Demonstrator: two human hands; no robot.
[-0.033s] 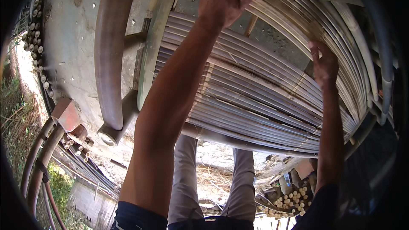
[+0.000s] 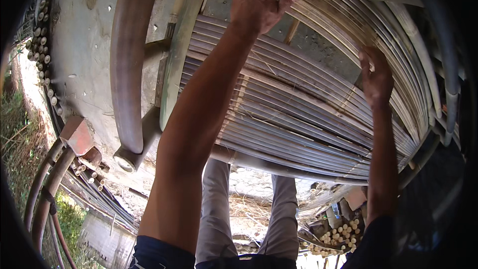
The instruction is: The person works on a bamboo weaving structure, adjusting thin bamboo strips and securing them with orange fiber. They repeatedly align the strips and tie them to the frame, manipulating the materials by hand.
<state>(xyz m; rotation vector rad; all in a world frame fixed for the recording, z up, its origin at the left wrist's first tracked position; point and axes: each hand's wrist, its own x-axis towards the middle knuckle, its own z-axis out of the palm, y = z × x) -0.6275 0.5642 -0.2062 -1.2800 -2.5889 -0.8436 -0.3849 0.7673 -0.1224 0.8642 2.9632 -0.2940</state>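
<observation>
A slatted panel of thin bamboo strips [image 2: 298, 114] lies in front of me, tied across in places with pale lashings. At its far side, my left hand [image 2: 259, 2] rests over the strips with its fingers spread and thumb out to the right; the fingertips run up to the top edge of view. My right hand [image 2: 377, 72] is by the loose, long strips [image 2: 398, 65] at the right. Its fingers are curled inward toward the thumb, and whatever they hold, if anything, is hidden. Between the hands, a gap between the strips shows the grey floor.
A thick bamboo pole [image 2: 132, 65] and a wooden beam [image 2: 177, 74] run along the left side. Cut bamboo ends are stacked at far left and in a pile [image 2: 341, 234] at lower right. A reddish block [image 2: 77, 137] sits at left. More poles [image 2: 450, 84] curve along the right.
My right hand has shifted slightly to the left and up. My left hand stays almost where it was, and the panel looks the same.
</observation>
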